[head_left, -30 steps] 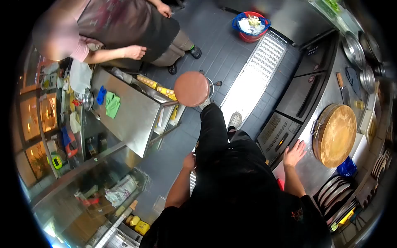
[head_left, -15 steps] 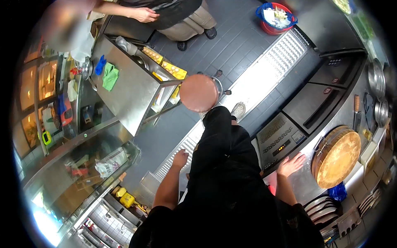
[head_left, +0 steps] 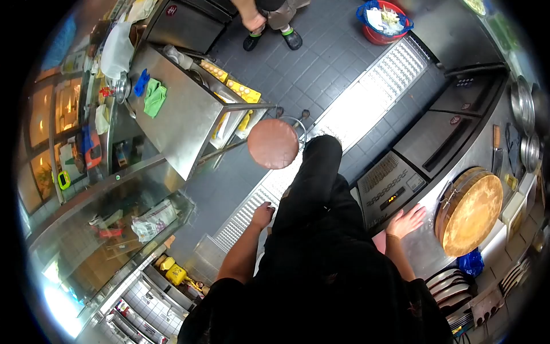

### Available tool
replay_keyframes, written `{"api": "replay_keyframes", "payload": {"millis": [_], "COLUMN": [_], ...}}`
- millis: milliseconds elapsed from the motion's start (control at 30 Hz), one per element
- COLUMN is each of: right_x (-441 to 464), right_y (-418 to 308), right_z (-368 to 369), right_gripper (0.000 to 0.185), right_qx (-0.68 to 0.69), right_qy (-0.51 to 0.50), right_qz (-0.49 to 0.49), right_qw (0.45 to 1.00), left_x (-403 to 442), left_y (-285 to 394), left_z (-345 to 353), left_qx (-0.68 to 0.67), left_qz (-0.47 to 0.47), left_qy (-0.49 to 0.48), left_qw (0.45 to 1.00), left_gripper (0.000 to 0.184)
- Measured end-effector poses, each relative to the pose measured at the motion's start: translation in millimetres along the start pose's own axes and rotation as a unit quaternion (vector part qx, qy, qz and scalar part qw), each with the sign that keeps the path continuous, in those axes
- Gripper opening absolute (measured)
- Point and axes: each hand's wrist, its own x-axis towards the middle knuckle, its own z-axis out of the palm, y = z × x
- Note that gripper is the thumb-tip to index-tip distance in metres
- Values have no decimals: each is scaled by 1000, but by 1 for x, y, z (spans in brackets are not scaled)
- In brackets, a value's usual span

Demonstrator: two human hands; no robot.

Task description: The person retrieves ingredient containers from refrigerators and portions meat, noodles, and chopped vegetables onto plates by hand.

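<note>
My left hand (head_left: 263,214) hangs beside my left leg, above the perforated floor grating (head_left: 242,229). Its fingers look loosely curled, with nothing visible in them. My right hand (head_left: 407,222) lies flat and spread on the edge of the steel counter (head_left: 427,243), holding nothing. Right of it, a thick round wooden chopping board (head_left: 472,212) with a metal band rests on the counter. A cleaver with a wooden handle (head_left: 496,136) lies beyond the board. In front of my legs stands a round stool (head_left: 273,144) with a brown seat.
A steel table (head_left: 175,123) at left bears a green cloth (head_left: 154,98) and a blue cloth (head_left: 141,82). A red tub (head_left: 378,38) stands on the floor ahead. Another person's hand (head_left: 254,22) shows at the top. Refrigerator drawers (head_left: 438,143) line the right side.
My legs have shifted and my left hand has moved slightly right and up. My right hand stays spread on the counter edge. The other person has moved, lowering the hand.
</note>
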Motion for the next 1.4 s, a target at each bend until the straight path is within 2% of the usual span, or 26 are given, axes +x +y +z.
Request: {"api": "replay_keyframes", "payload": {"millis": [33, 67, 167, 200, 267, 300, 367, 433, 467, 533, 600, 767, 800, 900, 933, 967, 1000, 1033, 1100, 1133, 1167, 1233, 1300, 1333, 1367, 1400], "right_x": [0, 0, 0, -2, -1, 0, 0, 1, 0, 0, 1, 5, 6, 3, 7, 7, 8, 9, 5, 5, 6, 5, 5, 3, 4, 4], "right_y": [0, 1, 0, 2, 2, 2, 2, 3, 4, 6, 7, 6, 5, 5, 7, 7, 6, 6, 7, 7, 5, 4, 3, 4, 5, 5], "right_z": [1, 2, -2, -3, -3, -4, -6, -6, -6, -1, 1, 2, -2, -3, -2, -6, -10, -13, -10, -15, -18, -25, -27, -26, -27, -28], "right_gripper": [72, 72, 73, 73, 73, 73, 72, 70, 69, 69, 70, 67, 67, 68, 69, 70, 70, 70, 71, 71, 71, 70, 69, 67, 67, 67], "right_qx": [0, 2, 0, 1, 6, 7, 8, 5, 3, 6, 12, 23, 26, 38, 36, 46, 58, 70, 112, 126, 143, 156, 170, 170, 169, 168], "right_qy": [1, 3, -2, -2, 5, 6, 6, 9, 10, 10, 5, 12, 1, -27, -21, -32, -34, -34, -44, -37, -34, -31, -27, -11, -4, 0], "right_qz": [-1, -4, -2, -7, -11, -10, -8, -6, -10, -11, -5, -11, -7, -2, 20, 21, 28, 36, 49, 58, 59, 69, 72, 66, 68, 70], "right_qw": [1000, 1000, 1000, 1000, 1000, 1000, 1000, 1000, 1000, 1000, 1000, 1000, 1000, 999, 999, 998, 997, 996, 991, 990, 987, 985, 982, 983, 983, 983], "left_x": [-6, -13, 25, -2, 33, 34, 47, 26, 16, 5, 17, 13, 12, 19, 26, 25, 29, 43, 29, 45, 41, 52, 43, 43, 96, 114], "left_y": [5, 11, -93, -55, -116, -115, -112, -72, -37, 10, 22, 90, 95, 100, 98, 112, 118, 109, 149, 136, 151, 158, 180, 188, 146, 135], "left_z": [-3, -6, 55, 29, 52, 48, 30, -15, -40, -74, -92, -126, -127, -133, -129, -133, -133, -135, -142, -144, -147, -155, -158, -163, -172, -175], "left_qx": [3, -26, -77, -14, -32, -41, 48, 138, 130, 146, 43, 73, 68, 165, 158, 177, 139, 174, 187, 203, 234, 204, 188, 191, 228, 221], "left_qz": [0, -47, -38, -26, -3, 8, 22, 24, -6, 14, 31, 39, 47, 111, 144, 137, 160, 169, 147, 196, 181, 195, 247, 220, 325, 334], "left_qy": [-9, -43, -38, -56, -64, -68, -16, 30, 28, 74, 121, 120, 113, 121, 160, 132, 125, 105, 86, 98, 107, 85, 112, 87, 91, 94], "left_qw": [1000, 998, 996, 998, 997, 997, 998, 990, 991, 986, 991, 989, 990, 973, 964, 966, 969, 965, 967, 954, 949, 955, 944, 953, 913, 912], "left_gripper": [42, 44, 47, 48, 48, 48, 48, 48, 49, 48, 44, 44, 44, 41, 35, 32, 28, 26, 24, 23, 26, 33, 38, 38, 37, 38]}}
